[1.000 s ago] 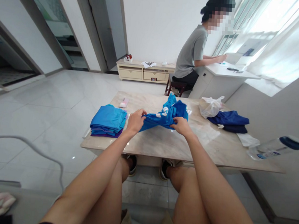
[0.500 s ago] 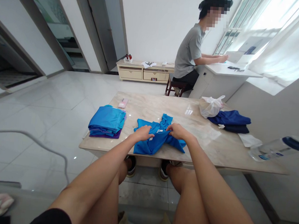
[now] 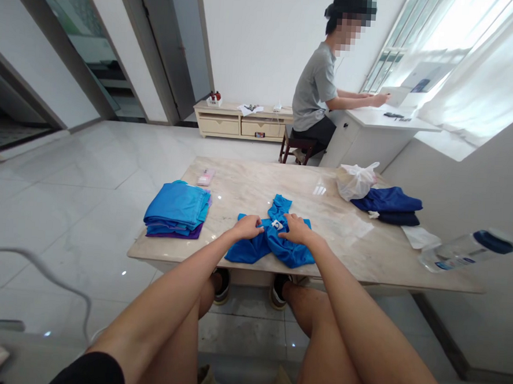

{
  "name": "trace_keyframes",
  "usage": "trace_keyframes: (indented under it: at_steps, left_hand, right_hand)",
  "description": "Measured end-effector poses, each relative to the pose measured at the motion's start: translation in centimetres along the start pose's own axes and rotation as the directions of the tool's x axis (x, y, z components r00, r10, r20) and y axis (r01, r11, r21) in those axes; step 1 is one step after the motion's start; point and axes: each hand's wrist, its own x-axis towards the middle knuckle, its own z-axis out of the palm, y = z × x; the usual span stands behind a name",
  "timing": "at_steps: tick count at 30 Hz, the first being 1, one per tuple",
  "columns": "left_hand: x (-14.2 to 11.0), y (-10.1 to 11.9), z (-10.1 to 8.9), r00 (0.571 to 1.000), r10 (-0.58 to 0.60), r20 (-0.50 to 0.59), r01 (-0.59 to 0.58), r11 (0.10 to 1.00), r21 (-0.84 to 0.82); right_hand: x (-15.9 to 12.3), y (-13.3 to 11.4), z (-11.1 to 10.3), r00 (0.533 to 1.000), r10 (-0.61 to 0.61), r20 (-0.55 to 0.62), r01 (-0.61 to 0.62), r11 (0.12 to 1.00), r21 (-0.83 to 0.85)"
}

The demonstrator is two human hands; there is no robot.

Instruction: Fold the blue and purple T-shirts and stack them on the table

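A crumpled, shiny blue garment [image 3: 290, 252] lies near the front edge of the marble-patterned table, with a white label showing at its middle and a bunched part reaching away from me. My left hand [image 3: 249, 227] pinches the cloth left of the label. Just right of the label, my right hand [image 3: 298, 228] grips the fabric with fingers and thumb, which partly hide it. Which kind of clothing it is I cannot tell. A stack of folded blue and purple clothes [image 3: 177, 207] sits to the left of my left hand.
A small pink packet [image 3: 206, 177] lies behind the stack. On the right of the table [image 3: 248, 177] are a white plastic bag [image 3: 356, 182], dark blue cloth [image 3: 389, 198] and a clear bottle [image 3: 465, 251]. Beyond, a person [image 3: 315, 85] sits at a white desk.
The garment's cloth has shifted: its front now spreads in two lobes, and the label shows more clearly between my hands. My right hand has come slightly lower. The view has turned a little.
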Motion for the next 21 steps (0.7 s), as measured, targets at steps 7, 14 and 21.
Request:
trace_keyframes:
  at_steps: [7, 14, 21]
  left_hand:
    - [-2.8, -0.5, 0.5, 0.995, -0.015, 0.102, 0.027, 0.994, -0.11]
    - [-3.2, -1.3, -0.6, 0.978, -0.171, 0.12, 0.173, 0.985, -0.007]
    - [-3.4, -1.4, -4.6, 0.942, -0.126, -0.31, 0.094, 0.989, -0.117]
  right_hand:
    - [0.9, -2.0, 2.1, 0.974, -0.067, 0.216, 0.079, 0.996, -0.044]
    - [0.5, -4.0, 1.8, 0.983, -0.004, 0.185, 0.021, 0.996, -0.092]
    - [-0.3, -3.5, -3.3, 0.987, 0.113, -0.118, -0.109, 0.993, 0.042]
